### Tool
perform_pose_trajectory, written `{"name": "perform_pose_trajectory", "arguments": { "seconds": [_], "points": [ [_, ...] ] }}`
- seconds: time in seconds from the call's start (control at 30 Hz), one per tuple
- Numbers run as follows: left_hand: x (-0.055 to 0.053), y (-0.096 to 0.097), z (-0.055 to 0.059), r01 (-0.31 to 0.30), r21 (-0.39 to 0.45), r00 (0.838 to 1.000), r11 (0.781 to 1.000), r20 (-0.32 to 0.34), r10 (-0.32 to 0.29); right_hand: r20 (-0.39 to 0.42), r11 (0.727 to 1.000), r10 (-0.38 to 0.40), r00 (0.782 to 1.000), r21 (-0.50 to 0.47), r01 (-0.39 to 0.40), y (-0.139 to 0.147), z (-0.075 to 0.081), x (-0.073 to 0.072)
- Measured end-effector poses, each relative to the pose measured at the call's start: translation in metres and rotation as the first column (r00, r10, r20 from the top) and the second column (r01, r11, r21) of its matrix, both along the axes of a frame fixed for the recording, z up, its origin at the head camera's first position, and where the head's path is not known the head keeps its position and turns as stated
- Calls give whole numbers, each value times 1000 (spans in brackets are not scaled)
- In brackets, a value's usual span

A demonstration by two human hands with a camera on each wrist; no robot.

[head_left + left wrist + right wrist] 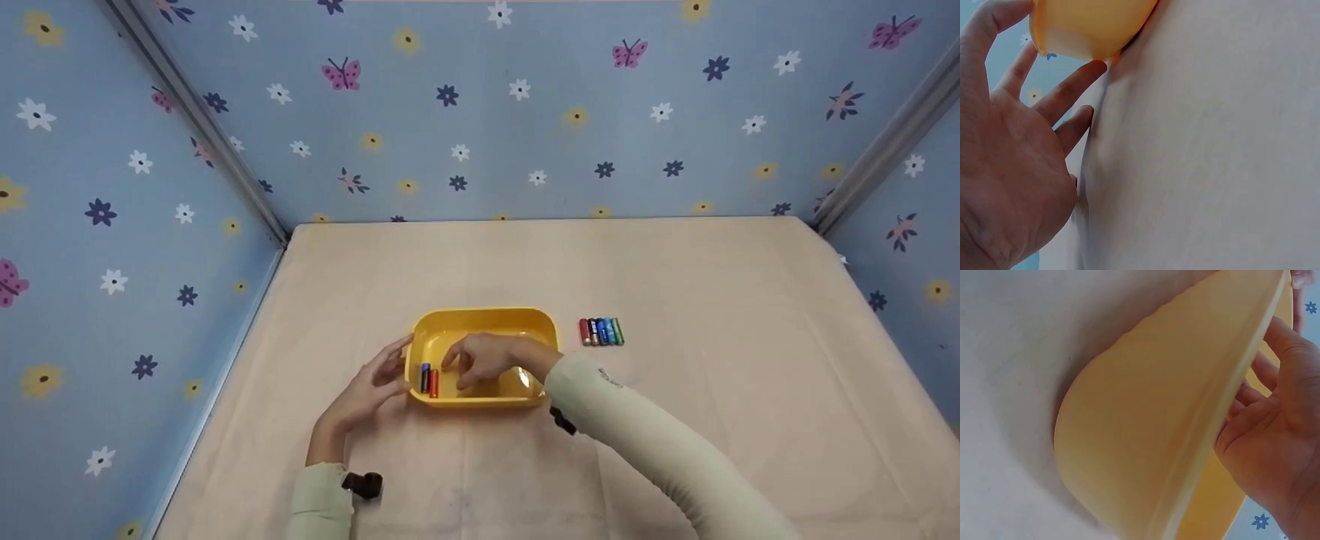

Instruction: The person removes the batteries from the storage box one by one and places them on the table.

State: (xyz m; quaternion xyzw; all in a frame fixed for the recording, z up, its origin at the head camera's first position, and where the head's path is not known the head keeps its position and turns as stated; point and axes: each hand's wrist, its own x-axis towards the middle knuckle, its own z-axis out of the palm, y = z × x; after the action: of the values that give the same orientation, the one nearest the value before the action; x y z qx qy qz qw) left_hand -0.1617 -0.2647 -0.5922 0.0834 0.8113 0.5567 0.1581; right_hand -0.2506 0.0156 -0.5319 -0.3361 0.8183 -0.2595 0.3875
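A yellow plastic tub (480,403) sits on the cloth-covered table. At its left end my left hand (367,390) rests with spread fingers touching the rim and outer wall; the left wrist view shows the fingers (1069,93) fairly straight. My right hand (487,356) reaches over the right rim into the tub, index finger and thumb apart and pointing down, nothing visible between them. Beside those fingertips, a red battery (433,383) and a dark battery with a blue end (425,378) lie side by side at the tub's left end. In the right wrist view the tub wall partly hides the fingers.
Right of the tub, several batteries (601,331) in red, dark, blue and green lie in a tight row on the beige cloth (712,300). Blue patterned panels (480,112) stand behind and at both sides of the table.
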Motion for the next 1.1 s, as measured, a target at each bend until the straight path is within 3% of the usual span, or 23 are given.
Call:
{"name": "perform_pose_trajectory", "arguments": {
  "seconds": [0.23,0.47,1.1],
  "points": [
    [-1,-1,2,9,-8,1000,1000,-22,-9,46,1000,22,999,-14,-22,-8,-1,3],
    [0,-1,1,10,-1,1000,1000,-22,-10,38,1000,8,999,1,-8,-14,0,9],
    [0,0,1,18,4,999,1000,-28,-18,90,989,144,985,0,-145,-16,2,11]
  ]
}}
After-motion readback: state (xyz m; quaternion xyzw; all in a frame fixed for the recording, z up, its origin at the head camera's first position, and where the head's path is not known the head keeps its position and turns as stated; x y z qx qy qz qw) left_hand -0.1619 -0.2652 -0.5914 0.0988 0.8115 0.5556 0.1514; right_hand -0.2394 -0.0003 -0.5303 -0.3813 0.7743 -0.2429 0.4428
